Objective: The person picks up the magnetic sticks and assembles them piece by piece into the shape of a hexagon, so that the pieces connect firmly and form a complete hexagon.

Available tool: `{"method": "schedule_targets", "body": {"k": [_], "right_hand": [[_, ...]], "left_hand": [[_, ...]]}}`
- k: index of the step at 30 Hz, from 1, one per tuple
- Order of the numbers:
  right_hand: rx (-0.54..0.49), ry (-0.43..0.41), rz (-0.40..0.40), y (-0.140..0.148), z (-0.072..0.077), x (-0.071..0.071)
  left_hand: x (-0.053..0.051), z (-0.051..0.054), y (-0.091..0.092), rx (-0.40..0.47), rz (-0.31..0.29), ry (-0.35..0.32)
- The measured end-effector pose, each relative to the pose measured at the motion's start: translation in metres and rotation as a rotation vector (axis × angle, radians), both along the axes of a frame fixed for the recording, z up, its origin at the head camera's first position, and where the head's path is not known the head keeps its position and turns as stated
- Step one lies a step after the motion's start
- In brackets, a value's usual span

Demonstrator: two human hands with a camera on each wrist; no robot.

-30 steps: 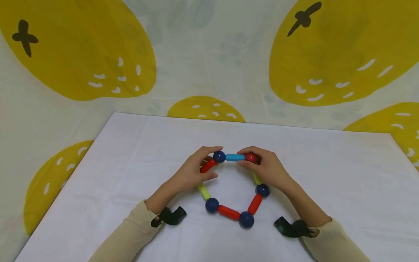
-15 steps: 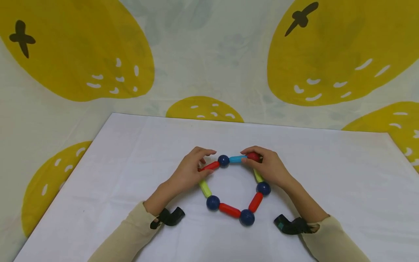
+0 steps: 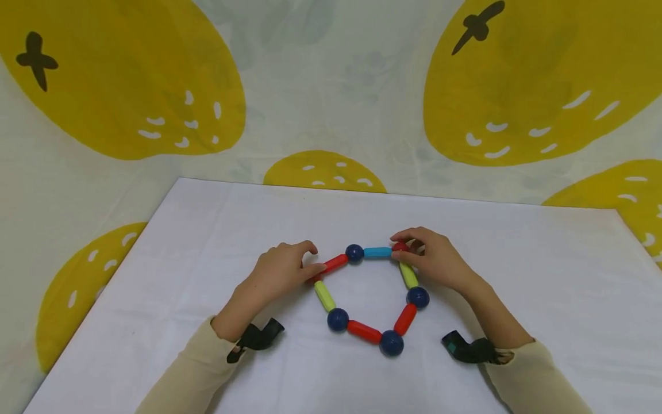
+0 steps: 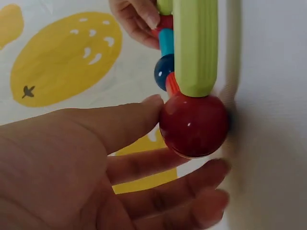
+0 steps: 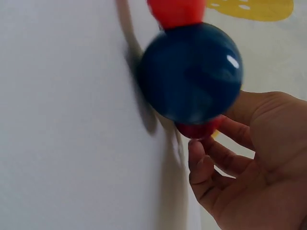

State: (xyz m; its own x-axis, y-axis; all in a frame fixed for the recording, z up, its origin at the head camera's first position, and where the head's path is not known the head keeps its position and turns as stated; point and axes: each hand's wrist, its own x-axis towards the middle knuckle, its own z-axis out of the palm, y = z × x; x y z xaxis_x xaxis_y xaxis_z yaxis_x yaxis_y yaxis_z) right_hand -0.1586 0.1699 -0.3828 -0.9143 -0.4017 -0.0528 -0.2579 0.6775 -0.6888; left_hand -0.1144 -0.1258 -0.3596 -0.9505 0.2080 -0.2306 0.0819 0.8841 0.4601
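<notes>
A closed ring of coloured rods and balls lies on the white table. My left hand point(image 3: 276, 273) holds its left red ball point(image 4: 194, 125) loosely between thumb and fingers; a yellow-green rod point(image 3: 324, 296) and a red rod point(image 3: 335, 264) meet there. At the far right corner, my right hand point(image 3: 439, 260) pinches another red ball point(image 3: 400, 247), which joins a light blue rod point(image 3: 378, 252) and a second yellow-green rod point(image 3: 408, 276). Dark blue balls, such as the near one point(image 3: 391, 343), form the other corners. Two more red rods point(image 3: 364, 332) make up the near side.
The white table point(image 3: 207, 241) runs back to a pale cloth point(image 3: 336, 86) printed with yellow fruit. Black curved pieces point(image 3: 264, 334) are strapped at both wrists, beside the ring's near part.
My left hand has drawn back left from the far dark blue ball to the left red ball. My right hand shifts slightly right, its fingers less over the light blue rod. The ring's far left side has straightened outward.
</notes>
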Motion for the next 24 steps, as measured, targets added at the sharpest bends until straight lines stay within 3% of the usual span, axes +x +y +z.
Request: {"method": "schedule_targets", "body": {"k": [5,10,19,24], "right_hand": [[0.006,0.021,0.0,0.003,0.001,-0.001],[0.026,0.08,-0.059,0.0,-0.004,-0.001],[0.029,0.099,-0.139,-0.006,-0.008,-0.001],[0.025,0.104,-0.2,-0.012,-0.01,0.002]], "left_hand": [[-0.002,-0.008,0.003,0.143,0.038,-0.029],[-0.004,-0.019,0.008,0.261,0.108,0.057],[-0.003,-0.032,0.016,0.357,0.113,0.209],[-0.004,-0.037,0.018,0.432,0.126,0.25]]}}
